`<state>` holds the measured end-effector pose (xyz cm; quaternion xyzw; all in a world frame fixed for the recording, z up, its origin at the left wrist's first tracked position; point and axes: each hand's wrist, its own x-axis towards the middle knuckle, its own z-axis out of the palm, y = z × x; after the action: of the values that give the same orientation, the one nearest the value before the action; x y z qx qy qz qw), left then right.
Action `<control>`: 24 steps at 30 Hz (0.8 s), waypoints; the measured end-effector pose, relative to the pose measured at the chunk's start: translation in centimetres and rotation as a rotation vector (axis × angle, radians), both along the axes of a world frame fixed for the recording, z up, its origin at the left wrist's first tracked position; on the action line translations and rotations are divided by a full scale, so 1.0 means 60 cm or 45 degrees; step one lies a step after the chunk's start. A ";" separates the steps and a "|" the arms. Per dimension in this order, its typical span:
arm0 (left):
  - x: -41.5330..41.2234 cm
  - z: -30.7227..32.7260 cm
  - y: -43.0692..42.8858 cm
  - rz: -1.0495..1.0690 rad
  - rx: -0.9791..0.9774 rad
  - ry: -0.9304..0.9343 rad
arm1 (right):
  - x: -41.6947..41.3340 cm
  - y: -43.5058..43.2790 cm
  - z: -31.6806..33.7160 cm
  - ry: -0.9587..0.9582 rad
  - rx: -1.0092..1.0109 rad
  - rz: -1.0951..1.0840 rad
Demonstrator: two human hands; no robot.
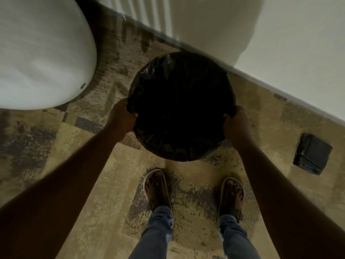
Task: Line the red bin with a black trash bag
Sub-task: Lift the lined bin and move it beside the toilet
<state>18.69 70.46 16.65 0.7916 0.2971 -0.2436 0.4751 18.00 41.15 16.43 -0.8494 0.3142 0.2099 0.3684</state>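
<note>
A black trash bag [179, 71] is stretched over a round bin standing on the floor ahead of my feet. Plastic wraps the whole rim and outer side, so the bin's red colour is hidden. The dark opening faces up. My left hand [122, 118] grips the bag's folded edge at the rim's left side. On the opposite side, my right hand [236, 124] pinches the bag edge at the rim.
A large white rounded object [41, 53] sits at the upper left, close to the bin. A pale wall with a baseboard [280, 90] runs diagonally behind the bin. A folded pack of black bags [311, 154] lies on the patterned floor at right. My sandalled feet [194, 193] stand just behind the bin.
</note>
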 end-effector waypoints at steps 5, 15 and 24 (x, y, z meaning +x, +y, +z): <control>0.036 -0.002 0.074 0.026 0.020 -0.015 | 0.049 0.083 -0.025 -0.052 0.070 0.010; 0.096 -0.063 0.220 0.160 0.163 -0.004 | 0.160 0.234 -0.103 -0.119 0.085 0.244; 0.119 -0.088 0.227 0.245 -0.038 0.043 | 0.203 0.249 -0.132 -0.098 0.023 0.304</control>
<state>25.82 84.06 11.35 0.7479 0.3762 -0.2146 0.5030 30.16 56.07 8.54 -0.8848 0.1947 0.2224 0.3602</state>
